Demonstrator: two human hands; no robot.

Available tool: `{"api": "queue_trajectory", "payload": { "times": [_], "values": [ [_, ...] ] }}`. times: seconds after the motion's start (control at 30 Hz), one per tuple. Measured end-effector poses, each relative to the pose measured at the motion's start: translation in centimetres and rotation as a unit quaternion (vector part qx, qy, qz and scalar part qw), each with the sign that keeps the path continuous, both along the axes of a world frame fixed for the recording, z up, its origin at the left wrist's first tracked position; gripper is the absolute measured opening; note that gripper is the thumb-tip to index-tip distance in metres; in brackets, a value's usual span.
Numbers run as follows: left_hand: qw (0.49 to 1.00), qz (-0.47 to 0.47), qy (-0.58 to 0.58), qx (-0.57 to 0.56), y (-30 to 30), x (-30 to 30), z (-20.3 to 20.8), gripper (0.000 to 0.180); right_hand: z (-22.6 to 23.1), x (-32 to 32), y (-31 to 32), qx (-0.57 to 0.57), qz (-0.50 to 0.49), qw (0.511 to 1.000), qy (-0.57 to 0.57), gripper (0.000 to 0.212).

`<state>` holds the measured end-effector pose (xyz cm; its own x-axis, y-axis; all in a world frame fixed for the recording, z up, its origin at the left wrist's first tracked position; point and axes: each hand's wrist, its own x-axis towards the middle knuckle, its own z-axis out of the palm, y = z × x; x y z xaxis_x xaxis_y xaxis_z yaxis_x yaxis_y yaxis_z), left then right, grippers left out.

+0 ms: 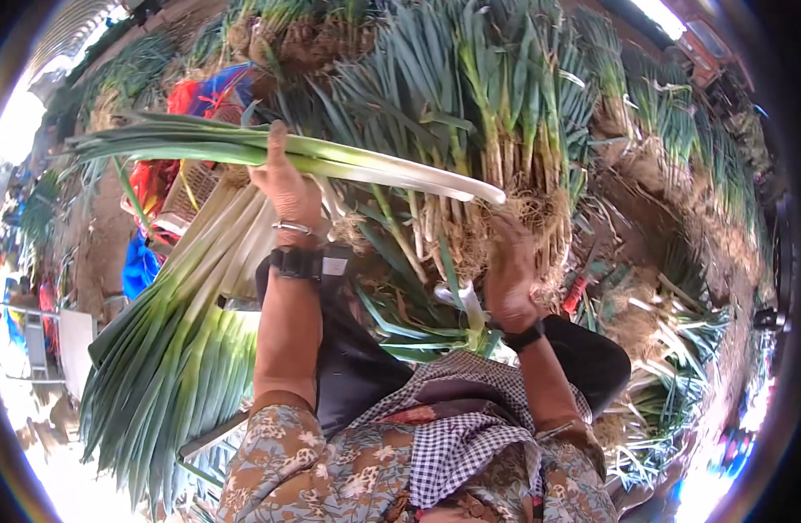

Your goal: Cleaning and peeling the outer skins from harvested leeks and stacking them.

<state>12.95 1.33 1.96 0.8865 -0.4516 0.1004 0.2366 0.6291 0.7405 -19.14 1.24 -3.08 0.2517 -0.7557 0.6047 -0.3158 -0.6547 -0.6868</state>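
My left hand (287, 185) is closed around a few leeks (374, 166), held crosswise at chest height. Their green leaves trail off to the left, and the clean white ends point right. Just below those ends is my right hand (512, 275), fingers stretched upward and slightly blurred; whether it touches them is unclear. A thick pile of trimmed leeks (187, 349) lies left of my left forearm, leaves toward me. Another white leek stem (472, 307) sticks up between my knees. Beyond my right hand, untrimmed leeks (513, 113) stand in a dense clump with brown roots.
Red and blue bags (216, 94) lie at the far left beside a woven basket (184, 199). A red object (574, 295) is right of my right hand. More rooted leeks (679, 139) line the right side, with scattered trimmings (657, 349) nearer. A white panel (76, 338) stands left.
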Motion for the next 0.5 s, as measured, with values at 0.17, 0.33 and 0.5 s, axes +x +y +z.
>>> {"api": "queue_trajectory", "payload": {
  "times": [0.17, 0.33, 0.5],
  "values": [
    [0.999, -0.018, 0.032, 0.016, -1.0, -2.5, -0.5, 0.052, 4.4, 7.1, 0.2, -0.144, 0.025, 0.943, 0.298, 0.040],
    [1.000, -0.017, -0.001, 0.016, 0.6, -2.5, -1.1, 0.051, 2.8, 12.0, -2.1, -0.110, 0.001, 0.966, 0.235, 0.035],
    [0.998, -0.026, 0.060, -0.004, 0.3, -5.0, -1.0, 0.046, -0.3, 9.1, -2.0, -0.006, 0.074, 0.950, 0.303, 0.024]
  ]
}}
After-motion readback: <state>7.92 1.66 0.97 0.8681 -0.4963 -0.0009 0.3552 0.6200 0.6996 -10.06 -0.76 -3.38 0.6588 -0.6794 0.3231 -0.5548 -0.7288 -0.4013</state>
